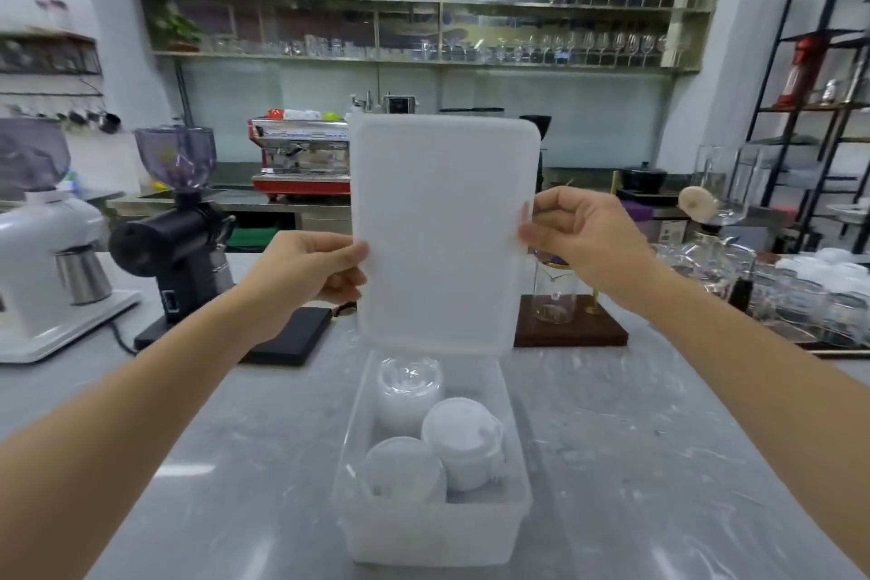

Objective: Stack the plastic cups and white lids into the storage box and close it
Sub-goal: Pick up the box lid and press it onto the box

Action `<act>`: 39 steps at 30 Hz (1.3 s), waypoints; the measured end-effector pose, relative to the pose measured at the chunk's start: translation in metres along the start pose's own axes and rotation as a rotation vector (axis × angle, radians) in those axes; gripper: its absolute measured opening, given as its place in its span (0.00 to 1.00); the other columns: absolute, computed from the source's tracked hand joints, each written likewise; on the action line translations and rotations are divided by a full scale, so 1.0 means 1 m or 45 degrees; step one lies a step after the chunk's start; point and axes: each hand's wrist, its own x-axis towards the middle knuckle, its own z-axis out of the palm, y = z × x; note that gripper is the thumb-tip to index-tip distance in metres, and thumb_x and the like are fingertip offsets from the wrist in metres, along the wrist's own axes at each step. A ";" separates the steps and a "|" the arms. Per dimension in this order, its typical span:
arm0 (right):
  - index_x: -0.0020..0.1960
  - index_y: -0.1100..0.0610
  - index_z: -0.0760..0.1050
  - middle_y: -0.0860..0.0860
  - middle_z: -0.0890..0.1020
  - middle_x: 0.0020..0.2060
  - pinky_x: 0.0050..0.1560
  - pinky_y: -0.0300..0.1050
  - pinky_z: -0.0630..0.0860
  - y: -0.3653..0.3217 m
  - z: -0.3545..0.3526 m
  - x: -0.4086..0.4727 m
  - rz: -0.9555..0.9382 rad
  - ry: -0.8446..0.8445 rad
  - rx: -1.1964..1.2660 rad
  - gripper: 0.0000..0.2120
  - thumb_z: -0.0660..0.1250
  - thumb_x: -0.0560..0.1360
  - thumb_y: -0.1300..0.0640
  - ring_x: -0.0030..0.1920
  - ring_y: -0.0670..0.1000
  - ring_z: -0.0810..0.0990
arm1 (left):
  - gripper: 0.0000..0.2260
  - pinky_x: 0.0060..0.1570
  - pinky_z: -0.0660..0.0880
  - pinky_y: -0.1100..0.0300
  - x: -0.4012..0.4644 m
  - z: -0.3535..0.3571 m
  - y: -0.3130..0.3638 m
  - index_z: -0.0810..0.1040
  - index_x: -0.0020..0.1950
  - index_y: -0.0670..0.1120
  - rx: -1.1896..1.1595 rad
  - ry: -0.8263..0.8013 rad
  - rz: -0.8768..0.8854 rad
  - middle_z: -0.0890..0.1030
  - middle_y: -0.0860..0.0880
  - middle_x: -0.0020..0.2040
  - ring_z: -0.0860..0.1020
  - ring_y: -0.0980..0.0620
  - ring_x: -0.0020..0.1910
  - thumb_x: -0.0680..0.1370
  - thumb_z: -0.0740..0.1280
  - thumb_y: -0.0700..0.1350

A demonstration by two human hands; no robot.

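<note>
A translucent storage box (430, 532) stands on the grey counter, near its front edge. Inside lie a stack of clear plastic cups (408, 391) at the far end and two stacks of white lids (463, 438) nearer me. I hold the box's flat white cover (442, 231) upright in the air above the far end of the box. My left hand (310, 271) pinches the cover's left edge. My right hand (579, 233) pinches its right edge. The cover hides part of the counter behind it.
Two coffee grinders, a black one (179, 226) and a white one (42, 259), stand at the left. A wooden board with a glass jar (565, 320) sits behind the box, right of centre. Several glass cups (809, 297) crowd the right side of the counter.
</note>
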 end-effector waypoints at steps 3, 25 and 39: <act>0.47 0.52 0.83 0.49 0.88 0.39 0.40 0.43 0.82 -0.001 0.007 -0.003 -0.105 0.064 0.005 0.09 0.74 0.73 0.66 0.37 0.54 0.85 | 0.06 0.33 0.84 0.59 0.001 -0.003 0.002 0.79 0.55 0.35 -0.290 0.007 -0.178 0.87 0.41 0.36 0.87 0.47 0.33 0.82 0.64 0.34; 0.58 0.44 0.75 0.39 0.83 0.50 0.43 0.40 0.81 0.034 0.085 -0.063 0.506 0.191 0.466 0.24 0.62 0.75 0.72 0.48 0.41 0.83 | 0.13 0.34 0.78 0.60 -0.039 0.049 -0.056 0.82 0.58 0.53 -0.177 0.190 -0.190 0.85 0.50 0.47 0.83 0.47 0.43 0.81 0.63 0.38; 0.81 0.51 0.46 0.44 0.53 0.80 0.78 0.53 0.56 0.052 0.108 -0.106 0.457 -0.016 -0.178 0.38 0.65 0.80 0.53 0.80 0.46 0.51 | 0.16 0.61 0.76 0.49 -0.055 0.060 -0.095 0.79 0.66 0.57 0.140 0.077 -0.113 0.83 0.56 0.61 0.80 0.52 0.60 0.82 0.59 0.56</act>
